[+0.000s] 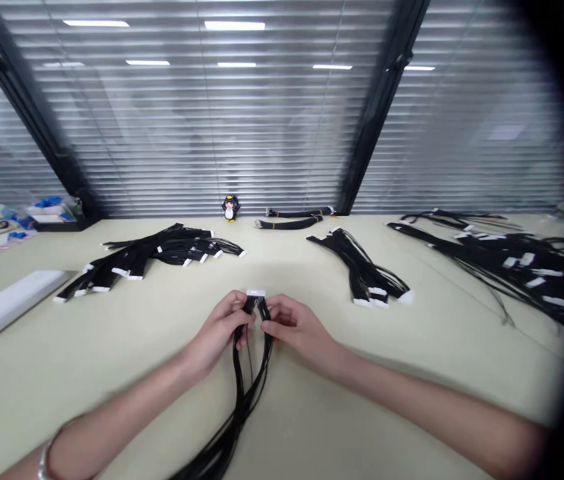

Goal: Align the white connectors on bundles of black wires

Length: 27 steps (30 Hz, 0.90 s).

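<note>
Between my two hands is a black wire harness (239,400) with a white connector (256,293) at its upper end. Just below the connector its wires split into two bunches. My left hand (229,322) pinches the left bunch between thumb and fingers. The right bunch is gripped by my right hand (296,325), thumb in front and fingers curled behind. Both hands are close under the connector, above the table. From there the wires join lower down and run out of view at the bottom edge.
Black harnesses with white connectors lie in a left pile (147,253), a middle-right pile (362,267) and a large right pile (507,260). Tied wire bundles (289,224) and a penguin figurine (231,208) stand at the back. A white case-like object (15,303) lies left, on the pale table (322,413).
</note>
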{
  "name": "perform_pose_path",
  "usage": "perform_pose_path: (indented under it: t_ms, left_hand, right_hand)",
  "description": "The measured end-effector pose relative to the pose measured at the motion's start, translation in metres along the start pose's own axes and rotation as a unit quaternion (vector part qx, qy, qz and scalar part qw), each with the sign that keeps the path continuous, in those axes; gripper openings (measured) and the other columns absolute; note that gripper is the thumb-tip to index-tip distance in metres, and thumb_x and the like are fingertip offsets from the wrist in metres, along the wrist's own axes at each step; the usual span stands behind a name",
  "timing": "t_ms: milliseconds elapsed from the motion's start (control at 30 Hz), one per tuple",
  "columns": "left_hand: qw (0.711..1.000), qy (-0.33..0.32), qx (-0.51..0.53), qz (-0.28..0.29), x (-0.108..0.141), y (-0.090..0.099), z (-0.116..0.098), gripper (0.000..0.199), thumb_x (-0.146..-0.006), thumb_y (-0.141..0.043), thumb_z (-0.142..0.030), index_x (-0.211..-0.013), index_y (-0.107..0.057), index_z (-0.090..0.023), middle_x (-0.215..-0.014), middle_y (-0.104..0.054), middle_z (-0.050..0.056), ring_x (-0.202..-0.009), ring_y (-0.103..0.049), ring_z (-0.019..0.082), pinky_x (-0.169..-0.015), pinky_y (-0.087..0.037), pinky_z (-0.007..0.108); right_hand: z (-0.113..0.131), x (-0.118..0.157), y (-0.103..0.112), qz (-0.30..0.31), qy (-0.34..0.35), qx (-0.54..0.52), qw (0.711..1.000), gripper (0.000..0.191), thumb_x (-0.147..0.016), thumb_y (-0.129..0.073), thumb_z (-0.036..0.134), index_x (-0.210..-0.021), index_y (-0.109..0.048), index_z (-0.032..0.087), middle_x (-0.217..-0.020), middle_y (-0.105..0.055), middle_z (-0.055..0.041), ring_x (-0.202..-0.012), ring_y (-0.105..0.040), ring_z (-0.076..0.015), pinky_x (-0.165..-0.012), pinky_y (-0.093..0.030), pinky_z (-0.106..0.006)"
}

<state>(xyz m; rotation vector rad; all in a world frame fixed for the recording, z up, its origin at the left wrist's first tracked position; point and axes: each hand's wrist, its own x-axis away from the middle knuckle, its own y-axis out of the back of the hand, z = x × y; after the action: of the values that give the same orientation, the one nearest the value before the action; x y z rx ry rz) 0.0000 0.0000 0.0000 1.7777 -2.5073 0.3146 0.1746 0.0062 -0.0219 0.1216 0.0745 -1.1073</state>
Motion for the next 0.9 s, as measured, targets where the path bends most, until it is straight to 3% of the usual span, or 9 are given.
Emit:
perform_pose_path:
  t_ms: [267, 400, 567, 900]
  left_hand:
    - [1.0, -0.005, -0.023, 0.017, -0.0021, 0.001, 0.0003, 0.015, -0.071, -0.045, -0.017, -0.082, -0.036, -0.018, -0.065, -0.044, -0.003, -0.055, -0.049, 0.008, -0.048, -0.038, 0.02]
    - [1.0, 0.018, -0.004, 0.013, -0.0023, 0.0033, 0.0005, 0.014, -0.073, -0.044, -0.018, -0.085, -0.04, -0.017, -0.065, -0.043, -0.003, -0.054, -0.05, 0.007, -0.051, -0.037, 0.019]
    - [0.999, 0.014, -0.033, 0.017, -0.0005, 0.003, 0.0009, 0.021, -0.074, -0.052, -0.028, -0.09, -0.045, -0.016, -0.067, -0.041, -0.003, -0.049, -0.04, 0.002, -0.044, -0.026, 0.016]
    - [0.996, -0.005, -0.091, 0.003, -0.0021, -0.0007, -0.0009, 0.021, -0.074, -0.054, -0.028, -0.089, -0.045, -0.015, -0.073, -0.044, -0.003, -0.05, -0.039, 0.0, -0.046, -0.028, 0.016]
  right_hand:
    - [-0.0019, 0.0003, 0.0008, 0.009, -0.002, 0.002, 1.0, 0.024, -0.08, -0.058, 0.031, -0.101, -0.054, 0.019, -0.082, -0.056, -0.0018, -0.074, -0.051, -0.0121, -0.07, -0.04, -0.026]
    - [-0.001, -0.0016, 0.002, 0.023, -0.001, -0.003, 1.0, 0.027, -0.082, -0.056, 0.033, -0.105, -0.052, 0.019, -0.084, -0.057, -0.003, -0.075, -0.052, -0.0125, -0.071, -0.04, -0.027]
    - [0.0021, -0.0017, 0.0027, 0.046, 0.013, -0.017, 0.999, 0.026, -0.084, -0.053, 0.028, -0.108, -0.051, 0.018, -0.087, -0.057, -0.0039, -0.08, -0.053, -0.0134, -0.073, -0.04, -0.028]
    - [-0.0035, -0.0017, 0.0024, 0.035, 0.0, -0.003, 0.999, 0.024, -0.082, -0.055, 0.026, -0.104, -0.052, 0.019, -0.085, -0.057, -0.0022, -0.079, -0.053, -0.013, -0.071, -0.04, -0.027]
